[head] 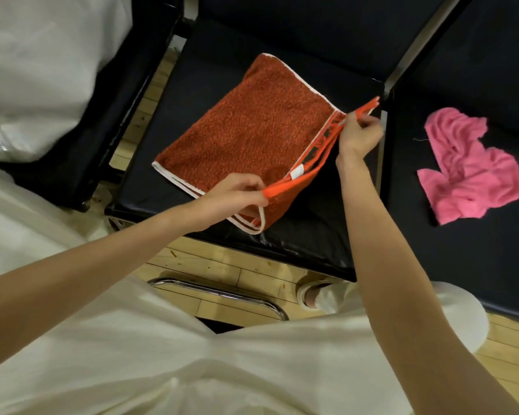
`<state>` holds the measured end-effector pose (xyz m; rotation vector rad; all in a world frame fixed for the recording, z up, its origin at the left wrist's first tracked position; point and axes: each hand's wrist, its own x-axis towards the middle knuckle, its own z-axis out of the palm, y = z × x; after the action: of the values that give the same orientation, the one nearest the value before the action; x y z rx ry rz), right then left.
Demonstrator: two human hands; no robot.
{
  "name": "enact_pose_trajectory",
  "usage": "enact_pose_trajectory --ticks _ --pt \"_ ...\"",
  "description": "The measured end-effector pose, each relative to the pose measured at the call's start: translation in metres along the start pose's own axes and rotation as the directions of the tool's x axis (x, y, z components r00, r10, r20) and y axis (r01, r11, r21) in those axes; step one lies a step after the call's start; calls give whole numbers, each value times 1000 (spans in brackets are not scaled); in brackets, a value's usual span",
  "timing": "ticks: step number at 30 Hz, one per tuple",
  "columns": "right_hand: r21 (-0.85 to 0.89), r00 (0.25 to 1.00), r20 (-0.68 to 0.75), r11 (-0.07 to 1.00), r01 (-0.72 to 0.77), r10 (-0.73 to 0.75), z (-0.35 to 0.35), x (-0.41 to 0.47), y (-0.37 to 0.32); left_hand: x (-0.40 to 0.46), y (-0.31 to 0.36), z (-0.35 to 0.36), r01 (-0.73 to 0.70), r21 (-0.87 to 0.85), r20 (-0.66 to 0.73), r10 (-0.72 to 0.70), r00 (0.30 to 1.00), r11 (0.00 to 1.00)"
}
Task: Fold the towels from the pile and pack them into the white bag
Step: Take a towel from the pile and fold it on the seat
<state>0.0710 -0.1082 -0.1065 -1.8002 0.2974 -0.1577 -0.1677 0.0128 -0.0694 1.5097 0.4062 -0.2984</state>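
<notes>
Orange towel (246, 127) spread flat on black seat cushion (306, 235), centre of scene, already doubled; white trim along far and left borders. Long axis running from near left to far right. Right-hand short border lifted off cushion and held taut between both hands. Left hand (237, 194) pinching near corner of that border, fingers curled round bright orange hem. Right hand (360, 134) pinching far corner, thumb and fingers closed on cloth, just beside metal frame bar between seats. Bulk of towel lying to left of both hands, so coming fold judged to carry lifted border leftward across flat part; both hands equally placed for it, one per corner. Dark patterned band visible on underside of lifted border; small white label (297, 172) sewn near left hand, no writing legible on it. No brand readable anywhere. Pink towel (468, 166) crumpled on neighbouring seat at right, well apart from orange towel, not yet folded. White bag (42, 70) at far left, large and pale, mouth not visible, contents not to be told. Wood floor below seats. Packing step not yet begun for this towel.
</notes>
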Motion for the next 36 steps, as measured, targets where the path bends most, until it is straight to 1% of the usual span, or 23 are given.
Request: enact_pose_trajectory --ticks 4,6,8,12,15,18,22,25,26,27,29,31,32,34,35,36 --pt "49 992 38 991 121 -123 53 -28 -22 -12 -4 -38 -89 70 -94 96 991 994" --pt "40 983 47 983 177 -179 81 -39 -29 -16 -9 -58 -125 162 -156 151 976 979" --pt "15 977 79 980 199 -199 106 -50 -33 -17 -15 -76 -118 239 -220 172 960 964" --pt "-22 968 155 978 205 -200 148 -62 -29 -16 -27 -107 -34 344 -313 150 938 938" --pt "-72 965 174 975 210 -195 170 -68 -19 -15 -33 -123 13 398 -344 136 929 917" --pt "-131 958 205 964 231 -201 183 -71 -9 -12 -41 -130 126 529 -415 126 901 839" --pt "-232 933 312 939 255 -177 192 -70 6 -12 -48 -130 274 629 -518 129 846 727" --pt "-301 893 401 891 341 -206 178 -87 5 -11 -52 -130 345 685 -559 160 814 642" --pt "-304 861 448 864 402 -243 166 -99 4 -12 -54 -129 353 696 -567 177 804 626" --pt "-290 813 509 833 471 -283 151 -112 5 -12 -56 -128 352 709 -572 205 794 611" --pt "-233 680 642 755 613 -354 116 -140 11 -14 -62 -128 323 746 -561 288 776 583" --pt "-202 575 734 692 693 -362 81 -158 25 -15 -66 -128 224 807 -492 413 766 547" --pt "-199 545 762 673 712 -351 64 -165 31 -15 -66 -130 150 851 -418 476 774 503" --pt "-198 534 774 671 714 -340 34 -176 41 -12 -66 -133 -28 932 -194 564 803 361" --pt "-190 531 773 672 715 -346 21 -180 44 -10 -66 -133 -118 943 -89 575 813 313" --pt "-178 515 782 666 725 -351 10 -184 45 -8 -67 -133 -187 935 -19 567 824 303"
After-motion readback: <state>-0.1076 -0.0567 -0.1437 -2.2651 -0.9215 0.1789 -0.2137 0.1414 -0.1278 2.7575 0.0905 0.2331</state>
